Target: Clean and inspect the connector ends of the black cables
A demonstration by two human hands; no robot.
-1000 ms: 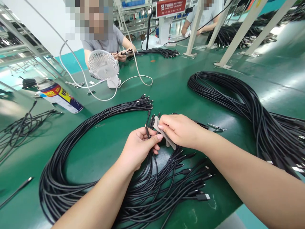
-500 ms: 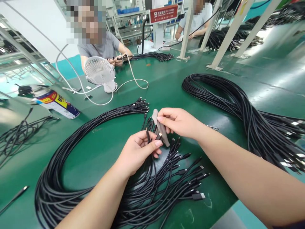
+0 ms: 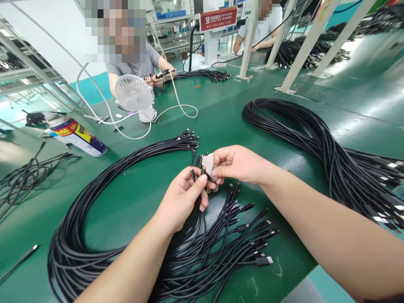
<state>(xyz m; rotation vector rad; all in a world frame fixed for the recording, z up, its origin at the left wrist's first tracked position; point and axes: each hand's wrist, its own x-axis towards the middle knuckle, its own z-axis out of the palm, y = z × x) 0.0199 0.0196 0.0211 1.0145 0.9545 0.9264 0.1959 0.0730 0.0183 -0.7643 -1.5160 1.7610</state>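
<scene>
Between the thumb and fingers of my left hand (image 3: 184,191) are the connector ends of black cables (image 3: 193,173). My right hand (image 3: 232,166) pinches a pale grey cloth (image 3: 208,163) and presses it against the connector end at my left fingertips. My fingers and the cloth partly hide that connector. Below my hands, a fanned group of loose cable ends (image 3: 243,227) lies on the green table (image 3: 151,189). These cables belong to a long looped bundle (image 3: 91,198) that curves round to the left, with its other ends grouped just beyond my hands.
A second cable bundle (image 3: 293,122) lies to the right. At left stand a spray can (image 3: 82,134) and a small white fan (image 3: 134,94) with a white cord. Tangled cables (image 3: 28,176) lie at far left. Across the table, a co-worker (image 3: 135,59) handles cables near metal posts (image 3: 290,71).
My right hand has brought the cloth onto the connector in my left hand. The cloth, which hung long and narrow before, is now bunched and folded around it.
</scene>
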